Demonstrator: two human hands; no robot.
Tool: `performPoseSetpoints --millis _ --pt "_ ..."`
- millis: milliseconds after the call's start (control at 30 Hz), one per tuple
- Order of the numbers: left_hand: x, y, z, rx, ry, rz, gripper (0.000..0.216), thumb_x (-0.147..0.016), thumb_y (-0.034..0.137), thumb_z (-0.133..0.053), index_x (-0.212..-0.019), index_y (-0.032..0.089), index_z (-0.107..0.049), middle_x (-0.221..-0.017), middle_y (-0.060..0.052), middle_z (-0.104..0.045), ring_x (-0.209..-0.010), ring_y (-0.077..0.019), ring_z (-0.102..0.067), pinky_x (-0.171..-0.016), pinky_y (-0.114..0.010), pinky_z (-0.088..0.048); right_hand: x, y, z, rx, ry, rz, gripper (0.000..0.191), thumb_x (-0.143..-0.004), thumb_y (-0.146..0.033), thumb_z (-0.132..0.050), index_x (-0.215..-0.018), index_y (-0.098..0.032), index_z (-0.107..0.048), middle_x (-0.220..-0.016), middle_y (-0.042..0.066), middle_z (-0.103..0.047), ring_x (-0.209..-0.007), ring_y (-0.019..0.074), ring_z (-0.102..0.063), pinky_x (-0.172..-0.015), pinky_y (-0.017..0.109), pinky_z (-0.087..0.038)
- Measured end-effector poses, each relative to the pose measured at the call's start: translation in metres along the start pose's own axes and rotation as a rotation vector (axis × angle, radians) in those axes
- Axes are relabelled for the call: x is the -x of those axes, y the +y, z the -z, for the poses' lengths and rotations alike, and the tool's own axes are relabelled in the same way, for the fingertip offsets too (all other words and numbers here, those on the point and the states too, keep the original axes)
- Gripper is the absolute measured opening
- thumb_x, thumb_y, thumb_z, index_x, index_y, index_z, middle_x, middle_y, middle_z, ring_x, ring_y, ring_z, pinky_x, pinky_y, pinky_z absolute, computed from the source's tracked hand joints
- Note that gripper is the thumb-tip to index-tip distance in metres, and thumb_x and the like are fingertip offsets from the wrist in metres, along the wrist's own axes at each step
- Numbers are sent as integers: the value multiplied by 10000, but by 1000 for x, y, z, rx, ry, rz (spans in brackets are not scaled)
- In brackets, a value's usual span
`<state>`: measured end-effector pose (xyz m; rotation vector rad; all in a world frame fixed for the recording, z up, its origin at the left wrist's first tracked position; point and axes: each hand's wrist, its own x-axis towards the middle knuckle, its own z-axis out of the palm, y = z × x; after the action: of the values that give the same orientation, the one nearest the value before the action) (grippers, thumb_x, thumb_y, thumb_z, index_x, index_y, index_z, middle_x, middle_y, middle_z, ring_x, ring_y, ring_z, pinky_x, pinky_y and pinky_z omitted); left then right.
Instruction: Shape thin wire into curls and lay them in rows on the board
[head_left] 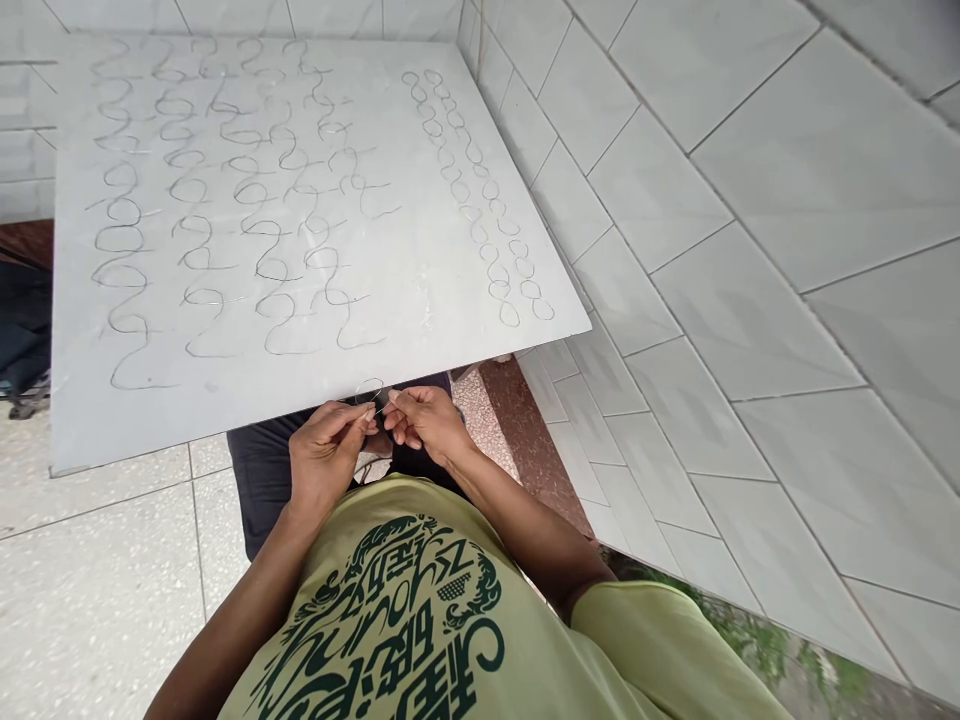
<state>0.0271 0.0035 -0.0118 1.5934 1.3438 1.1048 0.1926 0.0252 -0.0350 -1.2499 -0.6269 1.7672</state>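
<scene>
At the near edge of the white board, my left hand (328, 448) and my right hand (429, 422) are close together. Between their fingertips is a thin bent wire (370, 379), its round loop standing up against the board's edge. The left thumb and forefinger pinch one side of it; the right thumb and forefinger pinch the other, with the remaining right fingers curled. On the board (405, 290), several curved S-shaped wires (120, 350) lie in columns on the left and middle. Two rows of wires bent into figure eights (508, 300) run along the right.
A white tiled wall (675, 300) rises close to the board's right side, and another (225, 15) stands behind it. Dark cloth (26, 320) hangs at the far left. Below are pale speckled floor tiles (112, 560) and a reddish-brown strip (529, 450).
</scene>
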Motion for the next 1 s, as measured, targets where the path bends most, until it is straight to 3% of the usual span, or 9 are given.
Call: performPoseSetpoints --millis 100,333,500,667,800,900,1000 --pt "1 1 -2 54 9 87 168 -900 318 -726 -1022 247 -817 -937 -35 -760 -782 -174 -735 -766 -327 -607 1 1 -2 -25 16 0 409 -794 -539 -764 -730 -152 -648 -605 21 -677 -381 86 -538 -295 186 -254" --pt "-10 1 1 445 46 477 293 -733 374 -894 -934 175 -818 -817 -44 -785 -701 -188 -745 -714 -343 -651 9 -7 9 106 -77 112 512 -868 -655 -673 -820 -145 -693 -634 26 -691 -421 95 -580 -326 184 -291" --pt "-13 9 1 560 111 509 304 -694 343 -926 -900 144 -823 -835 -52 -784 -696 -161 -740 -691 -280 -648 21 -8 16 -1 -198 183 426 -868 -562 -749 -984 -152 -739 -779 41 -720 -583 121 -649 -415 189 -404" --pt "-13 12 -2 557 128 507 290 -704 341 -919 -887 139 -822 -781 -44 -770 -672 -154 -731 -664 -256 -642 28 -3 18 -140 -274 278 435 -942 -561 -661 -1113 -171 -751 -884 71 -733 -705 162 -683 -494 235 -481" --pt "-11 11 0 543 85 514 283 -715 346 -912 -893 145 -821 -760 -48 -771 -650 -160 -730 -647 -265 -642 27 2 21 -13 -239 368 305 -898 -422 -768 -1112 -205 -762 -911 55 -748 -747 168 -687 -565 262 -527" --pt "-11 11 1 537 42 537 282 -719 352 -909 -896 152 -819 -734 -47 -769 -626 -164 -727 -632 -272 -641 27 4 24 64 -245 450 237 -918 -375 -752 -1102 -226 -769 -934 47 -748 -773 162 -684 -627 282 -552" --pt "-10 14 1 504 29 553 285 -726 366 -899 -894 151 -814 -725 -49 -770 -606 -169 -723 -616 -280 -635 29 1 25 155 -319 518 237 -925 -368 -743 -1121 -238 -773 -1086 71 -730 -954 198 -704 -778 331 -591"
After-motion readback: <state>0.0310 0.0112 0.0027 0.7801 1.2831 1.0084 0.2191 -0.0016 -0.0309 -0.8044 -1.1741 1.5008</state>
